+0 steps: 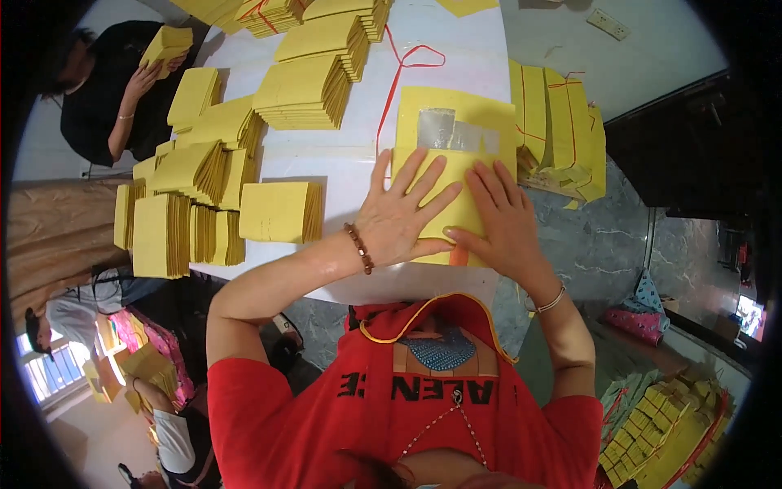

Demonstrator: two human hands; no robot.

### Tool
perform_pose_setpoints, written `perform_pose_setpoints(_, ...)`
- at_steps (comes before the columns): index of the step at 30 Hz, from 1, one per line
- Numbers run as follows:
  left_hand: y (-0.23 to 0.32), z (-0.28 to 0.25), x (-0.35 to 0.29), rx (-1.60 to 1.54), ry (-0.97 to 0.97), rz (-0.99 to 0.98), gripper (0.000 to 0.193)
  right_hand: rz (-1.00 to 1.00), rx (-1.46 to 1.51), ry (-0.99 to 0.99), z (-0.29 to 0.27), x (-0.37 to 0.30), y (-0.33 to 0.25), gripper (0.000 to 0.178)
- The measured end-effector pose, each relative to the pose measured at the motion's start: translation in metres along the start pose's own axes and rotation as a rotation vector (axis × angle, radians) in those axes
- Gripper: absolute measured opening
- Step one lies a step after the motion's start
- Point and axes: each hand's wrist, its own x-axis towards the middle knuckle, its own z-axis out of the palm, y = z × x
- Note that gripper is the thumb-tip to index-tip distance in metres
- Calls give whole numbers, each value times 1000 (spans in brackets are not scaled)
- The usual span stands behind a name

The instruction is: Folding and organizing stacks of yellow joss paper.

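The paper [456,169] lies near the edge of the table [350,175], under the left hand [401,213] and right hand [507,222] – both spread flat, gripping nothing. It looks light, bendable, easily creased – best lifted by its side edges.

Wall socket [608,24], brown cloth [65,224], grey floor [590,240]

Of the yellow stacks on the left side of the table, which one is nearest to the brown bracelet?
The stack just left of the bracelet; the other stacks are farther left or higher in the picture.
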Motion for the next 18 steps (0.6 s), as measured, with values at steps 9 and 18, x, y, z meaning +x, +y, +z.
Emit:
perform_pose_setpoints(9, 39, 28, 16, 454, 212, 29, 51, 182, 782, 134, -15, -15, 18, 74)
perform_pose_setpoints(18, -37, -40, -53, -197, 715, 2, 41, 121, 790, 364, -12, -29, 15, 98)
